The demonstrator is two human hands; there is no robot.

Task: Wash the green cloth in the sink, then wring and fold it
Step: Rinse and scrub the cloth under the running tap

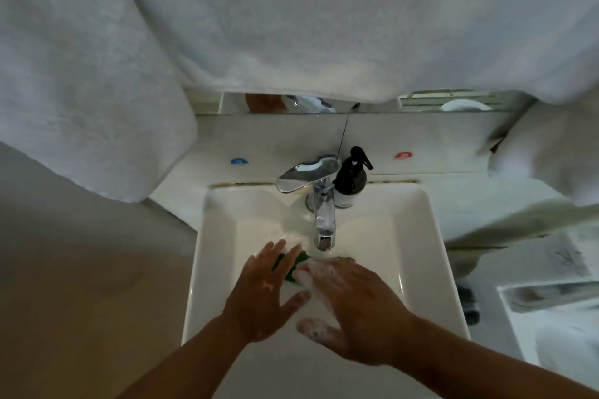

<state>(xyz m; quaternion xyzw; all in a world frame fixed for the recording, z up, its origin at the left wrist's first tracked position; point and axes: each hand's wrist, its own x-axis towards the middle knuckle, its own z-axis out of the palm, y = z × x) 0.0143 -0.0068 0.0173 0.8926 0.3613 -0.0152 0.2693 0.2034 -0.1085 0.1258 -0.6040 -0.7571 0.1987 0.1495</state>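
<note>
The green cloth (pixel 299 261) lies in the white sink (pixel 431 269) just below the faucet spout, and only small patches of it show between my fingers. My left hand (pixel 265 295) presses flat on its left part with fingers spread. My right hand (pixel 353 301), covered in soap foam, lies flat over its right part. Neither hand is closed around the cloth. Water runs from the chrome faucet (pixel 319 204) onto the cloth.
A black soap pump bottle (pixel 351 178) stands right of the faucet on the sink's back ledge. White towels (pixel 227 26) hang overhead across the upper view. A white counter (pixel 486 204) extends right of the sink, with a mirror strip (pixel 372 105) behind.
</note>
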